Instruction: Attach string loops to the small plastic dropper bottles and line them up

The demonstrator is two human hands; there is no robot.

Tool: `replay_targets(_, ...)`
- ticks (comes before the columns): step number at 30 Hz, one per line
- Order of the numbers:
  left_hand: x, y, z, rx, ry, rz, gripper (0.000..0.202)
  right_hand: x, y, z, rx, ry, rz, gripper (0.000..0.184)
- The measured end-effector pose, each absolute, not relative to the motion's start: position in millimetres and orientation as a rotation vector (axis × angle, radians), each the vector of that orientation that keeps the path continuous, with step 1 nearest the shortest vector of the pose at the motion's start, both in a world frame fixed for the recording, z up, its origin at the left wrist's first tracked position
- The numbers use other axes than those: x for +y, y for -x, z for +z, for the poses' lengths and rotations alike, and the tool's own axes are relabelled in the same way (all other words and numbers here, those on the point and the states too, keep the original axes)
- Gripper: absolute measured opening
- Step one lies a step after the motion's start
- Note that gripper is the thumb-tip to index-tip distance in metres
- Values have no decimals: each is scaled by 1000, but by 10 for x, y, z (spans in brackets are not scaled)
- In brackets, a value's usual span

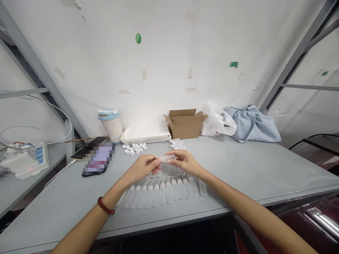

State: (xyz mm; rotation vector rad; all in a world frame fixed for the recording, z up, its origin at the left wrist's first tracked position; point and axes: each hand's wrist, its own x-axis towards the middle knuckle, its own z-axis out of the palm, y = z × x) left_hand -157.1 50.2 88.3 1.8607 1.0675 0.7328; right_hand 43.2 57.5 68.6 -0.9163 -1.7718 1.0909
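My left hand [144, 166] and my right hand [184, 161] meet above the grey table [251, 169], both pinching a small clear plastic bottle [168, 158] held level between them. The left fingers close on its tip end, the right fingers wrap its body. Below my hands lies a row of several clear squeeze bottles [161, 192], side by side with caps on tethers. A heap of small white caps [134, 148] lies further back, and a few loose bottles [177, 144] sit near the box. A red bead bracelet [105, 206] circles my left wrist.
Along the wall stand a white cup with a blue lid [110, 125], a stack of white trays [146, 134], an open cardboard box [184, 123], a white plastic bag [217, 121] and a blue cloth bundle [251, 124]. Phones [90, 148] lie at left. A power strip [25, 160] sits on a side shelf.
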Motion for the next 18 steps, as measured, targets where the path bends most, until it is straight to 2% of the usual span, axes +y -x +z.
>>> replay_targets(7,448,1494,773,1060,-1962,740,32,582,-459,662,-1804,945,1149,19)
replay_targets(11,481,1496,767,1123,-2062,766,33,588,-448,655,-1765,956,1173,22)
replay_targets(15,639,1707,797,1302,-2190,776,32,651,-476,652,-1734,1014,1062,27)
replay_targets(18,819,1957,731,1635,-2301,802,25,744,-551,643,-1743,1092,885,26)
